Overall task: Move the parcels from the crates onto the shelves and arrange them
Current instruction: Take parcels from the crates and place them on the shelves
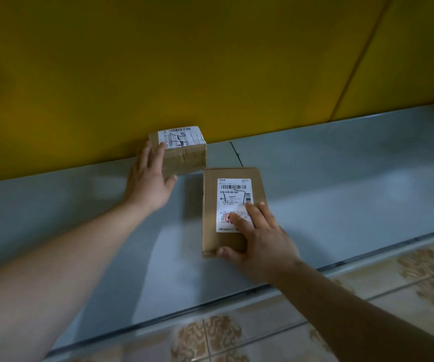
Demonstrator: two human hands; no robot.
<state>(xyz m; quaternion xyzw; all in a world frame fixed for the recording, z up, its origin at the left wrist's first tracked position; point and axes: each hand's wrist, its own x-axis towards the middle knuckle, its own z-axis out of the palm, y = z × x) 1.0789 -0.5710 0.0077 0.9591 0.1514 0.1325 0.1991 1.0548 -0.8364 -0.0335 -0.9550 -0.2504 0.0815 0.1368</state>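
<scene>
Cardboard, small parcel (184, 152): far side of the grey shelf (341, 178), back against the yellow panel (184, 61), label on top.
Cardboard, flat parcel (210, 205): lying label-up mid-shelf, nearer and to the right of the small one. Its far-left corner sits just beside the small parcel's near-right corner (can't tell whether they touch).
Left hand (149, 184): fingers straight and together along the small parcel's left side, thumb on its near face. This is a flat-hand push or steady, not a wrap-around grip.
Right hand (260, 239): fingers spread apart and flat on the flat parcel's label, thumb at its near edge. It presses down and nothing is clamped.
Crates: not in view.
Step (my read): both parcels are on the shelf and being squared up. Arranging isn't finished.
Risk 1: pushing the flat parcel farther drives its corner into the small one and twists it off the panel.
Risk 2: the right hand holds by friction only, and the glossy label could let the palm skid, leaving the parcel crooked.
Risk 3: dragging the flat parcel nearer takes it toward the shelf's front lip, and overshoot drops it on the tiled floor (393, 278).
Risk 4: dim light and motion blur make label orientation easy to misjudge.
</scene>
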